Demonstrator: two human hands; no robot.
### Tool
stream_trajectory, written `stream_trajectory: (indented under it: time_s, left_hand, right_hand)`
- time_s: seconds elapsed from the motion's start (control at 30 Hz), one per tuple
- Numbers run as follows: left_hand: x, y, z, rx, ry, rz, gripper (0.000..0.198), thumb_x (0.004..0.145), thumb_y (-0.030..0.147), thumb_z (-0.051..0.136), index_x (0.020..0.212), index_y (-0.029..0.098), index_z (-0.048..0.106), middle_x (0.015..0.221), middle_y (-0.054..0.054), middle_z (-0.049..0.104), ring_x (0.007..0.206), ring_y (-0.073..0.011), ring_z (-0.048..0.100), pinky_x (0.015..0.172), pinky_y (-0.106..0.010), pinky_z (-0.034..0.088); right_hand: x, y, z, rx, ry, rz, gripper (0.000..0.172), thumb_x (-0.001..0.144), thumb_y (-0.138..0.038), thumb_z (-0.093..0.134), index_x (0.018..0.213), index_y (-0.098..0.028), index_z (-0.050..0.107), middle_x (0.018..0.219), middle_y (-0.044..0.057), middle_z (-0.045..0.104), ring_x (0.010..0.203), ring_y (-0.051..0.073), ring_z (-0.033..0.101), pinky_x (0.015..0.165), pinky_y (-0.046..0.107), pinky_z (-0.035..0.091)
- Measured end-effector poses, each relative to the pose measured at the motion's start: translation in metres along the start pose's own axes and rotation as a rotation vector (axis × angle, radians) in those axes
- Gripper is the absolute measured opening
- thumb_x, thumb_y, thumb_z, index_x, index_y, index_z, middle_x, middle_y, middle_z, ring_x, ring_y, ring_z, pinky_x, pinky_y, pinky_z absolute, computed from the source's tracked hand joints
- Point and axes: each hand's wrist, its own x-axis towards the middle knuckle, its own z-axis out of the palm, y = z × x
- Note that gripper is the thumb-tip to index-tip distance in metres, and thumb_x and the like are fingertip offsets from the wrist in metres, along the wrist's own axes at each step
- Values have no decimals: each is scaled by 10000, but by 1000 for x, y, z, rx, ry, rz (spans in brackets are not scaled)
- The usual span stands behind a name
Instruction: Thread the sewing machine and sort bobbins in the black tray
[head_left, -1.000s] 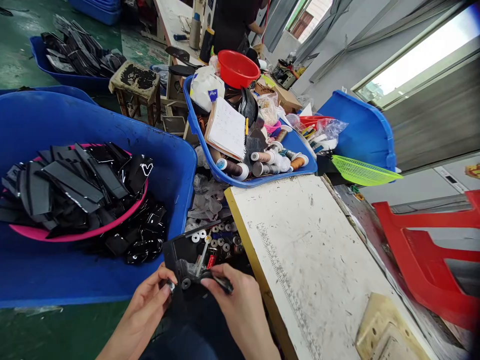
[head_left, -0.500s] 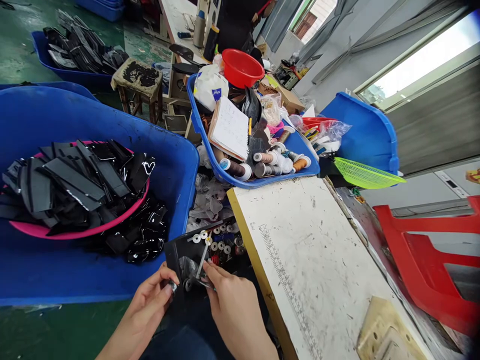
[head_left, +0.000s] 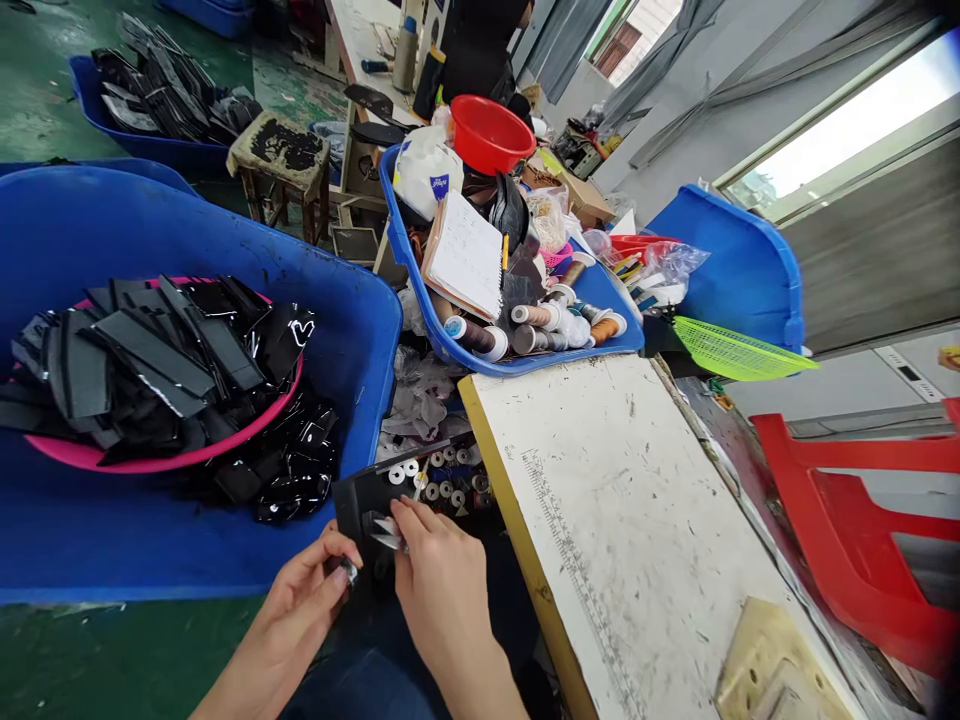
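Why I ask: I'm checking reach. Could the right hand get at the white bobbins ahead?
Probably yes: the white bobbins lie uncovered just beyond the right hand, though it holds a pointed metal tool.

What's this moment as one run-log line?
left hand: pinching shiny piece | right hand: holding metal tool over open drawer | bobbins: inside drawer, beyond hands

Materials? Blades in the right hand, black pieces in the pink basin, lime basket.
Blades: probably polished steel, bright silvery glint. Black pieces: maybe patent leather or synthetic; some surfaces mirror-glossy, others matt grey. Lime basket: likely moulded plastic, smooth, regular perforations.
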Motion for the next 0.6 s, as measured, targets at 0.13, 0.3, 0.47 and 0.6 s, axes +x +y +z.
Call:
stream_trajectory:
  time_s: [0.13,0.3,0.47,0.6]
  left_hand:
    - [1,-5,-1,-52,43,18,348,758,526,857,852,221,720,1083,-68,565,1104,-271,470,896,-280,442]
    - [3,-10,-5,-58,26,22,349,751,514,861,864,212,728,1064,-91,576,1184,-315,446,922,-317,446]
    - [5,-15,-9,-50,29,16,346,754,516,852,875,217,727,1104,-94,576,1166,-315,452,886,-317,451]
    - [5,-14,-8,-49,-5,21,329,779,532,833,881,241,719,1102,-67,543,1179,-292,411,891,-296,427]
  right_hand:
    - [-4,7,-1,-7,5,103,420,948,-64,509,1302,-216,676,1270,36,727,1127,244,689,945,346,519]
    - [-12,12,-3,7,-6,100,464,911,-40,539,1293,-260,684,1252,13,735,1076,234,688,892,332,510]
    - [-13,15,2,35,53,87,497,853,4,587,1246,-276,703,1213,-18,744,1064,226,681,863,309,476]
    - [1,16,3,58,186,155,314,915,-64,605,1103,-278,737,1022,-24,754,898,184,707,734,276,422]
